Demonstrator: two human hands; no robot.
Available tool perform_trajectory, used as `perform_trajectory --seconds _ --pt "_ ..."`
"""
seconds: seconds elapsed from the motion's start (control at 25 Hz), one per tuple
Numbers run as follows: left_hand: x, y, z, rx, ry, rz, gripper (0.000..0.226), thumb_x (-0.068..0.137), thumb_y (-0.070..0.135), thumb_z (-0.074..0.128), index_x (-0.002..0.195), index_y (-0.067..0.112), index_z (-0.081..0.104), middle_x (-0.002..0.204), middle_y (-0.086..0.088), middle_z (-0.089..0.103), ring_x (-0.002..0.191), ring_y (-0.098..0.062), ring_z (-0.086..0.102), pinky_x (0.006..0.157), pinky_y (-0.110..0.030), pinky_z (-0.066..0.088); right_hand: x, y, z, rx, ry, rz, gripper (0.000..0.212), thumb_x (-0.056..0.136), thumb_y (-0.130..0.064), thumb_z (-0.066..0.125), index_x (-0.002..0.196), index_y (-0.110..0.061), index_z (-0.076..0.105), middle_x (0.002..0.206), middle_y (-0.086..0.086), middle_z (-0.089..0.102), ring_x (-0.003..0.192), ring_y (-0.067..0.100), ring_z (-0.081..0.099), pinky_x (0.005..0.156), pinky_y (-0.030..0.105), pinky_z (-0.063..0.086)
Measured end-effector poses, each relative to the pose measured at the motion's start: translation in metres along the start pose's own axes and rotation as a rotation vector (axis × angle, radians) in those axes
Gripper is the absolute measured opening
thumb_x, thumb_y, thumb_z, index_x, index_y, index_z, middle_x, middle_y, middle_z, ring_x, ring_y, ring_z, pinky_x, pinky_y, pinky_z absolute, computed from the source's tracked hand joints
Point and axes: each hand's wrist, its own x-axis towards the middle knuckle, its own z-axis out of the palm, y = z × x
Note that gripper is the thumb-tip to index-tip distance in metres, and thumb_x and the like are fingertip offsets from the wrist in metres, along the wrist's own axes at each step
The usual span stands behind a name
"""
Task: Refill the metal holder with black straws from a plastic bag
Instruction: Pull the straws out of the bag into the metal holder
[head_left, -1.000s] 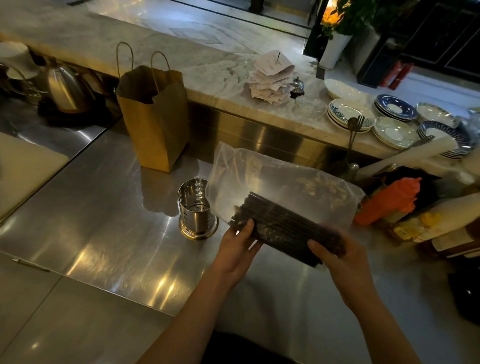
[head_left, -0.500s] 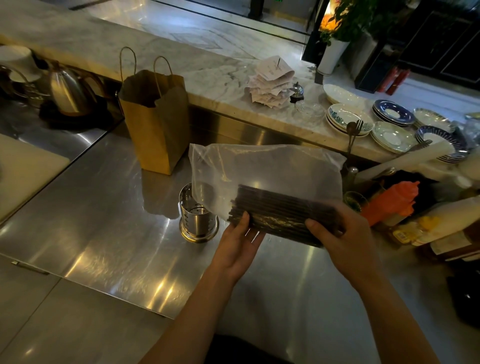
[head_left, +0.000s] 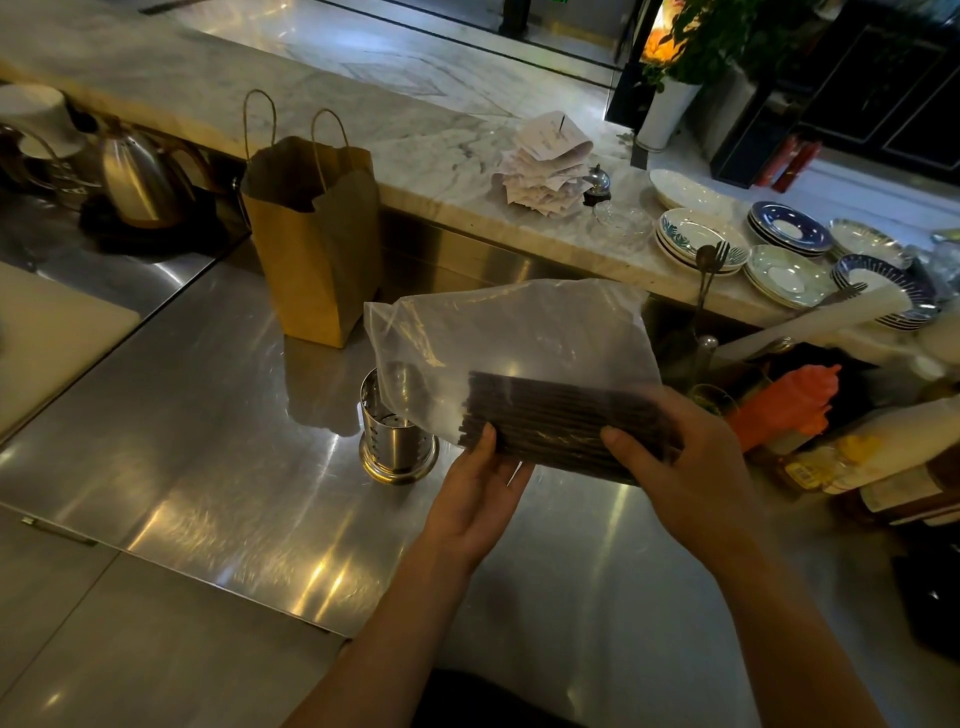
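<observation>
Over a steel counter (head_left: 208, 467) the bag (head_left: 509, 338) hangs level in the air, partly in front of the upright holder (head_left: 395, 441), in which no straws show. The straws (head_left: 550, 415) lie bundled along the bag's lower edge. The right hand (head_left: 685, 467) wraps the bundle through the plastic; the left hand (head_left: 478, 499) pinches its other end, thumb in front, fingers beneath, likely squaring them before opening

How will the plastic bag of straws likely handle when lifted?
Probably floppy: the plastic bag is empty and creased above the black straws. Likely light: the left hand and right hand hold it aloft with a thumb-and-finger grip. Loose straws may shift if tilted.
</observation>
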Motion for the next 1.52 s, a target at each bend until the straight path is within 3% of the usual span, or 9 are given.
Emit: perform_trajectory --seconds 0.32,0.68,0.8,0.96,1.24,1.4,1.52 --pt "-0.003 0.000 0.004 -0.052 0.017 -0.032 0.027 0.099 0.018 0.048 0.118 0.005 0.062 0.119 -0.017 0.069 0.112 -0.026 0.067 0.092 -0.038 0.057 0.002 -0.010 -0.001 -0.025 0.020 0.024 0.029 0.087 -0.017 0.064 0.115 -0.023 0.059 0.095 -0.021 0.056 0.089 -0.014 0.055 0.068 0.004 0.046" --pt "-0.001 -0.002 0.005 -0.113 0.031 -0.057 0.036 0.093 0.018 0.054 0.125 0.002 0.059 0.129 -0.021 0.063 0.117 -0.028 0.064 0.095 -0.040 0.055 0.004 -0.020 0.003 -0.079 0.008 -0.028 0.032 0.088 -0.020 0.062 0.115 -0.035 0.054 0.093 -0.022 0.056 0.089 -0.013 0.054 0.067 0.007 0.044" --pt "-0.002 -0.001 0.008 -0.122 0.016 -0.048 0.038 0.094 0.018 0.053 0.128 0.002 0.057 0.130 -0.020 0.062 0.122 -0.028 0.061 0.097 -0.040 0.053 0.007 -0.026 0.002 -0.083 0.011 -0.064 0.032 0.087 -0.021 0.062 0.111 -0.039 0.051 0.090 -0.026 0.054 0.090 -0.018 0.053 0.070 0.002 0.043" --pt "-0.002 0.000 0.009 -0.131 0.032 -0.052 0.033 0.091 0.018 0.053 0.118 0.001 0.062 0.124 -0.020 0.066 0.119 -0.027 0.061 0.098 -0.043 0.050 0.013 -0.025 0.005 -0.137 -0.012 -0.077 0.028 0.090 -0.021 0.060 0.110 -0.039 0.052 0.090 -0.024 0.054 0.087 -0.013 0.054 0.066 0.005 0.043" --pt "0.001 0.005 0.013 -0.124 0.039 -0.024 0.034 0.091 0.020 0.054 0.118 0.001 0.062 0.118 -0.019 0.069 0.110 -0.027 0.068 0.098 -0.042 0.051 0.018 -0.023 0.006 -0.106 -0.012 -0.086 0.024 0.089 -0.024 0.059 0.110 -0.033 0.057 0.090 -0.023 0.055 0.092 -0.017 0.052 0.073 0.001 0.042" --pt "-0.003 0.008 0.018 -0.156 0.007 -0.036 0.033 0.091 0.020 0.053 0.101 -0.002 0.075 0.115 -0.021 0.070 0.107 -0.029 0.069 0.093 -0.041 0.055 0.022 -0.027 0.005 -0.102 0.005 -0.103 0.022 0.090 -0.022 0.061 0.110 -0.029 0.059 0.089 -0.022 0.056 0.089 -0.019 0.052 0.073 -0.001 0.040" --pt "-0.002 0.011 0.022 -0.174 -0.001 -0.017 0.033 0.091 0.019 0.054 0.108 -0.003 0.072 0.119 -0.021 0.068 0.108 -0.029 0.069 0.089 -0.041 0.057 0.028 -0.033 0.006 -0.102 0.015 -0.125 0.021 0.091 -0.024 0.061 0.110 -0.030 0.058 0.088 -0.025 0.055 0.090 -0.017 0.054 0.072 -0.001 0.041"
